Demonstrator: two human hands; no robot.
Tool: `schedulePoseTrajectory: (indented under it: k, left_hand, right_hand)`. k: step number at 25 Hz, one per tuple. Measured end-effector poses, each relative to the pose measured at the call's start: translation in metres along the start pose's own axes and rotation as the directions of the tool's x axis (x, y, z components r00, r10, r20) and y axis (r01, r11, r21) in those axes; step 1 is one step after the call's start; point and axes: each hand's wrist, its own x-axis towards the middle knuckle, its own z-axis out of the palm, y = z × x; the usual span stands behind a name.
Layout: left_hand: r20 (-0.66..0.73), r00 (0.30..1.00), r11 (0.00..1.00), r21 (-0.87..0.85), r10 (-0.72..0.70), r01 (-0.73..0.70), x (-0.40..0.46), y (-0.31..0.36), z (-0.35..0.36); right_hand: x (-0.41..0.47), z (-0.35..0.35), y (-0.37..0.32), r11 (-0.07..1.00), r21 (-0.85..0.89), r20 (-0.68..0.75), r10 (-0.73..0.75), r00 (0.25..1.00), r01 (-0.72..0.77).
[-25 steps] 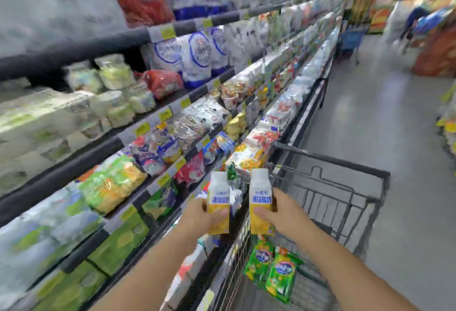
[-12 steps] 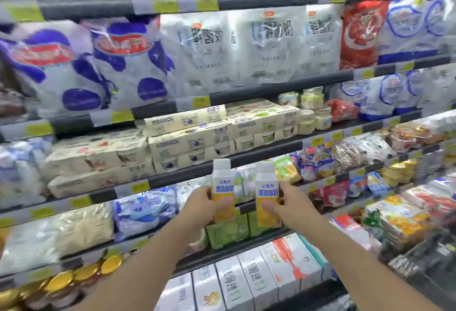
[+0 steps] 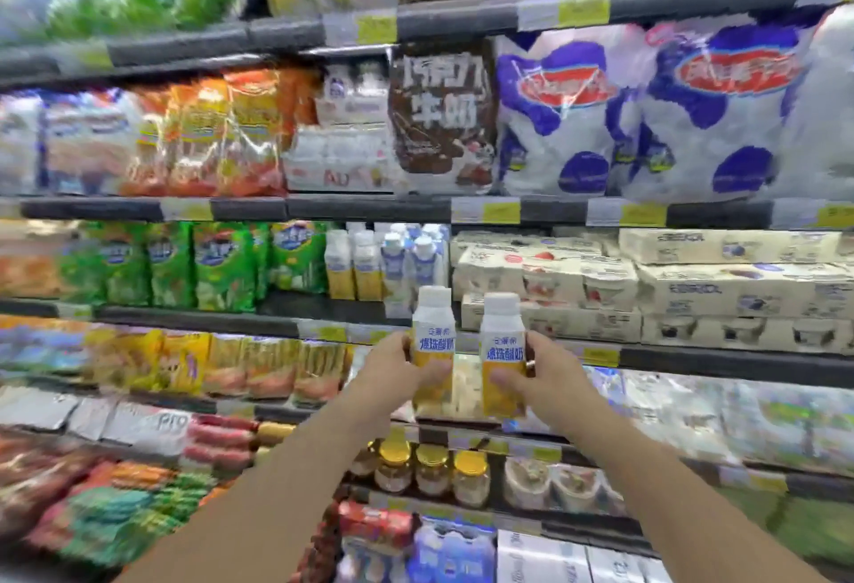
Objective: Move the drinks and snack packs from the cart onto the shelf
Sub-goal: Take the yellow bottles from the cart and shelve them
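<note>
Compared with half a second back, the view has swung left along the shelf: the cream yogurt boxes [image 3: 693, 286] that sat dead centre are now at the right of the frame, and green snack bags [image 3: 217, 265] have come in at the left. The hands haven't changed their grip. The left hand [image 3: 393, 374] is still wrapped around one bottle [image 3: 432, 346] and the right hand [image 3: 540, 379] around the other bottle [image 3: 502, 353], both upright and side by side in the middle of the frame, held out in front of the shelf edge [image 3: 693, 358]. Just above them a row of matching bottles [image 3: 353, 265] stands on the shelf. Glass jars with gold lids [image 3: 432, 469] sit lower down, below the hands. It's all pretty blurry.
</note>
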Motion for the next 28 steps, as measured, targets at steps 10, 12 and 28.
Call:
schedulePoseTrajectory:
  k: [10, 12, 28]
  left_hand:
    - [-0.222, 0.975, 1.0, 0.004, -0.023, 0.024, 0.079, -0.04, -0.148]
    - [-0.249, 0.968, 1.0, -0.007, -0.009, 0.007, 0.095, -0.037, -0.154]
    - [-0.197, 0.979, 0.983, 0.184, 0.043, -0.006, 0.19, -0.037, -0.198]
  right_hand:
    - [0.096, 0.141, -0.082, 0.988, 0.077, 0.034, -0.138, 0.99, 0.135]
    - [0.112, 0.145, -0.087, 0.984, 0.09, 0.044, -0.158, 0.987, 0.153]
    - [0.191, 0.204, -0.11, 0.991, 0.077, -0.085, -0.104, 0.991, 0.111]
